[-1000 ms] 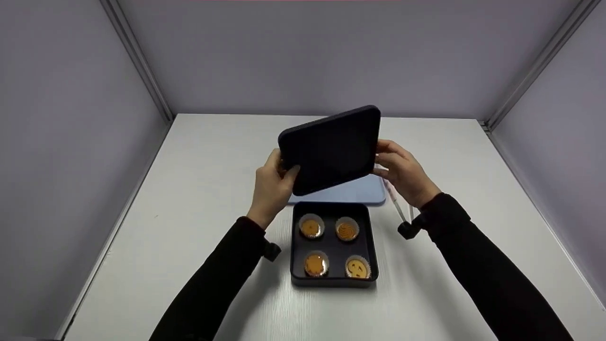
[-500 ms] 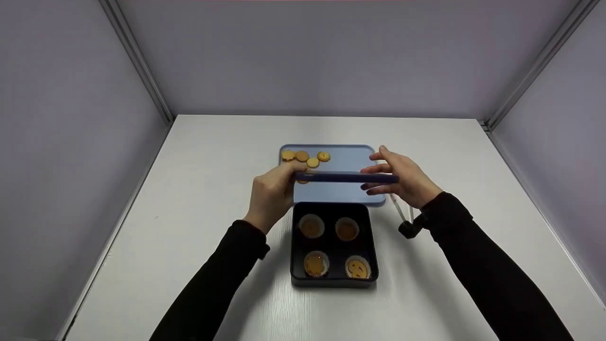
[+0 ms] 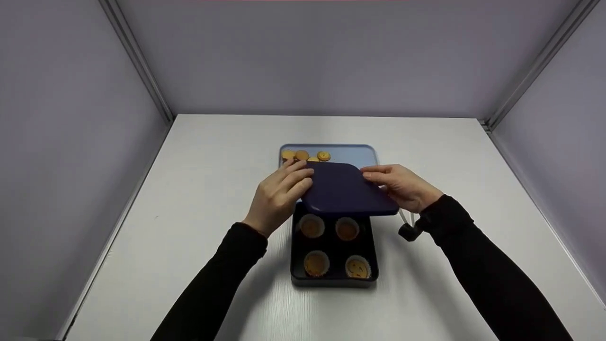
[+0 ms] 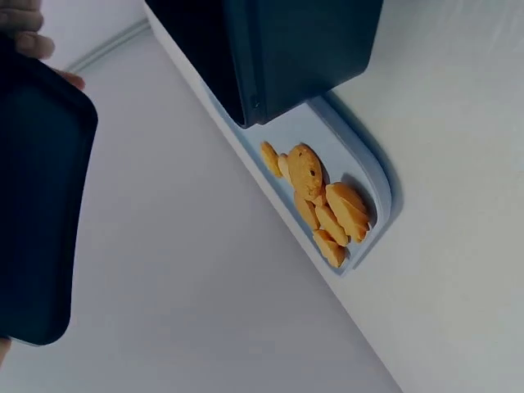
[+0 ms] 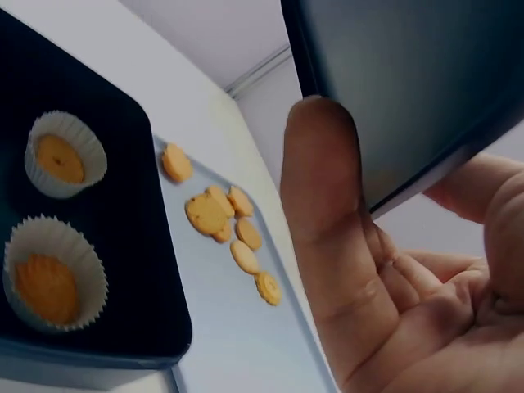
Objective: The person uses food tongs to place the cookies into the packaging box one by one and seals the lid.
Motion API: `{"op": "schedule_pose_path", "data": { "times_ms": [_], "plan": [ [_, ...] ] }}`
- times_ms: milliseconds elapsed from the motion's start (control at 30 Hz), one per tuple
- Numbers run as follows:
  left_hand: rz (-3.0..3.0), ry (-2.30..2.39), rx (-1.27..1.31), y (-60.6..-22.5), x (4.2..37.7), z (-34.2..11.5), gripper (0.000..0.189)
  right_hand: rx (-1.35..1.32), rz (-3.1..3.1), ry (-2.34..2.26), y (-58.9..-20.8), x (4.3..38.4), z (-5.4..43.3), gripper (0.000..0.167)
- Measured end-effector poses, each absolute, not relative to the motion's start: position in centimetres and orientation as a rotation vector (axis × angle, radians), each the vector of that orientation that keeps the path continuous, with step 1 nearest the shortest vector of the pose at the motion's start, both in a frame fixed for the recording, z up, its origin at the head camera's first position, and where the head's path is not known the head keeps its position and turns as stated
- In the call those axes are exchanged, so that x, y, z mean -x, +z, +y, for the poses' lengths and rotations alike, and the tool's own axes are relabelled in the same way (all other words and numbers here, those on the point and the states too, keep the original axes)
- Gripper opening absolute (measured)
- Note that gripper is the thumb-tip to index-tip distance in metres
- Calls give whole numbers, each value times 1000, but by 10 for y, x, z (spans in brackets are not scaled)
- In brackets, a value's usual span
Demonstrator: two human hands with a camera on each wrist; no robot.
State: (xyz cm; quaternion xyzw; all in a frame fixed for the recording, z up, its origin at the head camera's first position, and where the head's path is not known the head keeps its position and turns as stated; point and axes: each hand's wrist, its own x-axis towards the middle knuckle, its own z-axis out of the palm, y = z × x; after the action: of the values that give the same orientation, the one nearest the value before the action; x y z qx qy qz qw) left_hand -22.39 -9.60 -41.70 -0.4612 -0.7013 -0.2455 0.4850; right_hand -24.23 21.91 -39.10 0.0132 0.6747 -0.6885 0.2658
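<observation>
A dark blue rectangular lid (image 3: 345, 189) is held above the far part of a dark box (image 3: 334, 281), smooth top side up and apart from its near rim. My left hand (image 3: 277, 199) grips the lid's left edge, fingers lying over the top; its thumb is hidden in the head view. At the right edge, my right hand (image 3: 401, 187) pinches the lid, the thumb (image 5: 323, 172) showing against the underside in the right wrist view. Inside the box stand several white paper cups, each with a cookie (image 3: 358, 269) in it. The left wrist view also shows the lid (image 4: 41, 205).
Behind the box lies a light blue tray (image 3: 352, 150), partly covered by the lid, with several loose cookies (image 3: 324, 156) at its left. A thin pale two-legged tool (image 3: 405, 218) lies by my right wrist, mostly hidden. Grey walls border the white table (image 3: 199, 189).
The lid was tilted up with its dark underside facing me, then edge-on. It has turned flatter, top side up, and come down nearer the box. My right hand's spread fingers have closed on its edge.
</observation>
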Motion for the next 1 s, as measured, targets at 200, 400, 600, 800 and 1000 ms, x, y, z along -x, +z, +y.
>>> {"op": "schedule_pose_path", "data": {
  "times_ms": [200,400,600,800,1000],
  "plan": [
    [-1750,-617,1188,-424,220,-98,13,-61,1726,-1906,-396,237,226,63],
    [-1862,-605,1198,-435,214,-99,28,5,1597,-1979,-402,229,236,44],
    [-2041,-812,1105,-450,210,-98,40,126,1498,-2039,-405,221,240,27],
    [-2151,-1531,975,-457,202,-102,67,225,1516,-2079,-406,216,238,26],
    [-2192,-2208,618,-444,190,-106,67,297,1512,-2097,-411,213,240,26]
  ]
}}
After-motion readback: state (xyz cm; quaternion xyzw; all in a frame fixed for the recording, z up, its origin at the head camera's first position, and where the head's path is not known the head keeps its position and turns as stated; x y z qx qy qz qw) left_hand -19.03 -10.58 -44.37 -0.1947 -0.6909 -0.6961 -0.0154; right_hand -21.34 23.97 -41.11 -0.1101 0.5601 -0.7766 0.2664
